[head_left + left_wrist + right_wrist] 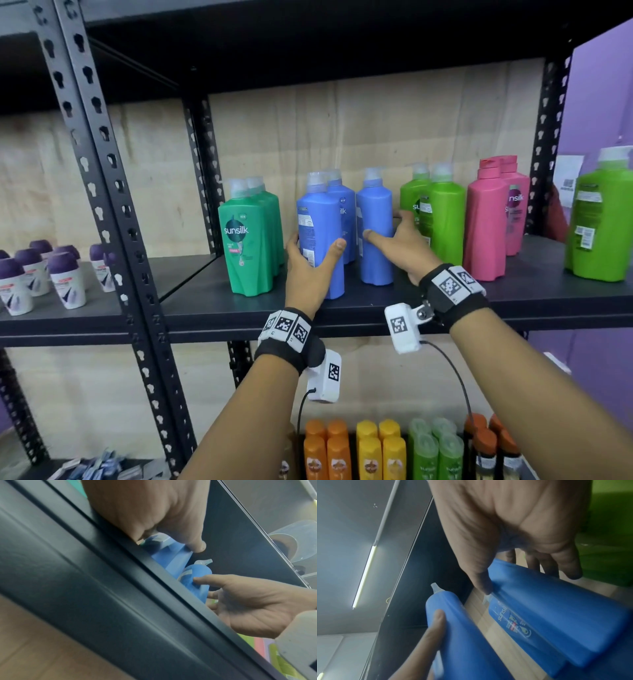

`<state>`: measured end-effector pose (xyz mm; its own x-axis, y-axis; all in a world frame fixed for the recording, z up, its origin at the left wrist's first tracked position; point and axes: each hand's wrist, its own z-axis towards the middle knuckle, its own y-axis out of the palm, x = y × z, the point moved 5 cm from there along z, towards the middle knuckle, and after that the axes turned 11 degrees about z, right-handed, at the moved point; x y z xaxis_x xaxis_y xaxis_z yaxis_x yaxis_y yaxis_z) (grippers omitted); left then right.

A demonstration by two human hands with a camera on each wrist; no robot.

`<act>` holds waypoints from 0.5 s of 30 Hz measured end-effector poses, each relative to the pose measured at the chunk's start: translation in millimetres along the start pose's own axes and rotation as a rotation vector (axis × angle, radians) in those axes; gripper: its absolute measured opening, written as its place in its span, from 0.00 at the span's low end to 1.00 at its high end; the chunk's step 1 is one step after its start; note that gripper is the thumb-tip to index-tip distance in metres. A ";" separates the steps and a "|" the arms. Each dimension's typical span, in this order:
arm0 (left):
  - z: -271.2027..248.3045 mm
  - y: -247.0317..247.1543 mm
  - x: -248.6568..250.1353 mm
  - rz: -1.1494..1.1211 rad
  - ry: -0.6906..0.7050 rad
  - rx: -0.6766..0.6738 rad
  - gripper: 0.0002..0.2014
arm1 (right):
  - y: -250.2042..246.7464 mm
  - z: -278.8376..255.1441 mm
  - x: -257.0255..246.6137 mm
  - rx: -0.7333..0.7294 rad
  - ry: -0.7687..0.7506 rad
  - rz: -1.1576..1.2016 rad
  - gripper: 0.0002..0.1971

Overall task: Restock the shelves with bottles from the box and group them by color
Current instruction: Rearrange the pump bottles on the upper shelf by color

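Blue bottles stand upright on the black shelf [534, 274], long axes vertical and clear caps up, between the teal bottles [251, 240] on one side and the lime green bottles [442, 212] on the other. The left hand [310, 270] wraps the front blue bottle [318, 226], thumb across its face and fingers round the far side, a full hold on its lower body. The right hand [404, 246] spans the right blue bottle [375, 226] in a wide grasp, thumb on the front and fingers reaching behind; the right wrist view shows those fingers behind the bottle but not plainly pressing it. A third blue bottle [342, 209] stands behind the front one, label toward the lime green bottles.

Risk, as I judge it: these are tall bottles on small bases, held low. Sliding them together quickly could tip one backward into the third bottle or sideways into the lime green bottles, toppling a row. The front blue bottle sits close to the shelf's front lip, so a pull outward might send it off the edge.
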<state>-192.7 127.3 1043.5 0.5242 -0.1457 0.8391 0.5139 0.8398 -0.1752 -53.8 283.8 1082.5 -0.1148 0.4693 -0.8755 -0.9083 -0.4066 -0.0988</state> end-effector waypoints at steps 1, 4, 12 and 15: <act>0.6 0.6 -1.8 0.043 -0.002 0.011 0.54 | 0.0 -4.6 0.2 0.019 -0.014 0.010 0.41; 2.4 1.2 -6.2 0.165 -0.011 0.033 0.55 | 3.5 -16.3 7.2 0.034 -0.015 0.059 0.45; 0.7 -0.1 -4.2 0.106 0.010 0.060 0.45 | 19.3 -24.6 32.4 -0.154 0.036 0.225 0.53; 0.6 -1.3 -5.6 0.053 -0.056 0.044 0.37 | 17.1 -29.8 29.7 -0.129 0.003 0.196 0.57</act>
<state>-196.7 127.3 1039.3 0.5108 -0.0720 0.8567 0.4555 0.8678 -0.1986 -60.8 267.4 1040.6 -0.2828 0.3691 -0.8853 -0.8096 -0.5867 0.0140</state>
